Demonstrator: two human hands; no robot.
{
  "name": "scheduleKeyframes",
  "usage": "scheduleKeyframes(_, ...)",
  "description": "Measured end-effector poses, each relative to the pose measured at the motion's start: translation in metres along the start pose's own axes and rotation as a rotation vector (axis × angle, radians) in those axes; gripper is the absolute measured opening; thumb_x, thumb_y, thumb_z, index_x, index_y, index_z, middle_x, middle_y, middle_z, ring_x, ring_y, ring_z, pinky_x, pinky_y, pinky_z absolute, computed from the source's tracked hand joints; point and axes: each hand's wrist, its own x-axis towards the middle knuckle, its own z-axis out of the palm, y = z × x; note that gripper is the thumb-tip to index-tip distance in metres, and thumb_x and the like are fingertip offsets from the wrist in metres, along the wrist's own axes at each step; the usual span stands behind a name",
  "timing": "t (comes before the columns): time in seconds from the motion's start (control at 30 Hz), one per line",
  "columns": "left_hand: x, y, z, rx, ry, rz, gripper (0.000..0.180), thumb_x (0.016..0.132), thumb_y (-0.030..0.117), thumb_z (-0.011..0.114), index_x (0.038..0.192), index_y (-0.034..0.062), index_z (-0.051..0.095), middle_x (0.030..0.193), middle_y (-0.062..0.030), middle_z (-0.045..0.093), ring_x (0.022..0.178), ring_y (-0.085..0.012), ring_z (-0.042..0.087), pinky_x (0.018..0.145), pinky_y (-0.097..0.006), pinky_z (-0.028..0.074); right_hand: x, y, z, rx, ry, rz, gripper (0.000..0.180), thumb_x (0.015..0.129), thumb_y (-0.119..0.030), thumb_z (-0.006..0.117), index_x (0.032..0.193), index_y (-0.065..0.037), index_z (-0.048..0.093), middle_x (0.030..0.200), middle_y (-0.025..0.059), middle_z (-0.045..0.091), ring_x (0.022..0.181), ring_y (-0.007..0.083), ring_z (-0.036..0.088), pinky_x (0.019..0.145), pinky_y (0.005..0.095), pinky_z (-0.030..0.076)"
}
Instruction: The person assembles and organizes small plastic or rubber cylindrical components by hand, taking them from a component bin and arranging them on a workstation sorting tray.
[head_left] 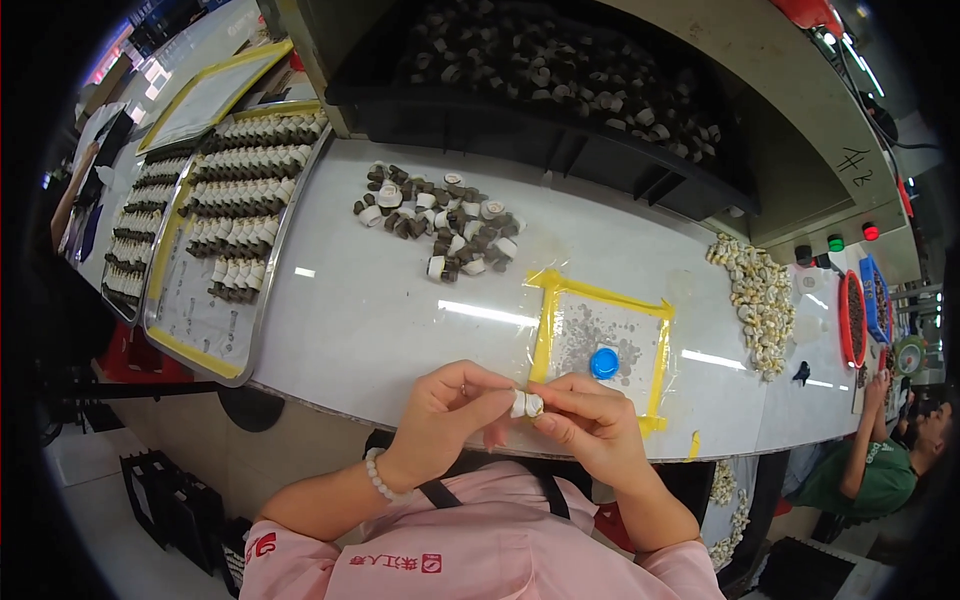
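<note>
I count my two bare hands (438, 412), one small white piece (526, 404) between them, one round blue cup (604, 364), one square yellow tape frame (547, 335), two laden metal trays (197, 325) at left, one round green button (836, 243) at right.

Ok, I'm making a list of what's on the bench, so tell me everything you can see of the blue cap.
The blue cap is small, round and glossy, plastic by its look, with a raised rim around a shallow middle; whether it holds anything is too small to tell. It lies about flat over a grey-spotted sheet framed in yellow tape, just beyond the right hand, which does not touch it.
</note>
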Motion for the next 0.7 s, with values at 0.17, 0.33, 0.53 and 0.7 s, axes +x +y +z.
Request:
scheduleKeyframes(0.17,-0.002,0.002,0.002,0.028,0.029,-0.02,0.012,0.087,0.003,0.059,0.099,0.0004,0.06,0.082,-0.0074,0.064,0.061,-0.0096,0.059,0.055,-0.022,0.049,0.0,0.004,0.002,0.002,-0.014,0.02,0.027,0.082,-0.001,0.065,0.109,0.002,0.063,0.089,0.0116,0.063,0.079,0.0157,0.059,0.068,0.0241,0.046)
scheduleKeyframes(0.33,0.0,0.003,0.003,0.164,0.023,0.025,0.011,0.088,0.0,0.056,0.1,-0.0013,0.058,0.081,-0.0106,0.063,0.061,-0.0148,0.061,0.051,-0.024,0.05,-0.002,0.014,0.005,0.03,-0.004,0.021,0.027,0.083,-0.001,0.064,0.11,0.002,0.063,0.087,0.0108,0.063,0.078,0.0156,0.059,0.067,0.0238,0.046)
scheduleKeyframes(0.53,0.007,0.012,0.005,0.065,0.04,-0.086,0.009,0.088,0.006,0.06,0.096,0.0019,0.06,0.082,-0.0073,0.064,0.063,-0.0097,0.059,0.055,-0.023,0.047,0.0,0.018,0.008,0.017,0.041,-0.005,0.032,0.081,-0.001,0.065,0.113,0.002,0.061,0.087,0.0114,0.062,0.077,0.0165,0.059,0.068,0.0249,0.047)
scheduleKeyframes(0.7,0.008,0.017,0.0,-0.238,0.019,-0.249,0.011,0.09,0.01,0.058,0.098,0.0032,0.059,0.081,-0.0059,0.063,0.064,-0.0124,0.059,0.057,-0.025,0.046,-0.002,0.013,0.011,-0.185,0.122,-0.267,0.038,0.076,0.0,0.07,0.112,0.002,0.06,0.089,0.0133,0.063,0.077,0.0193,0.061,0.067,0.0268,0.048)
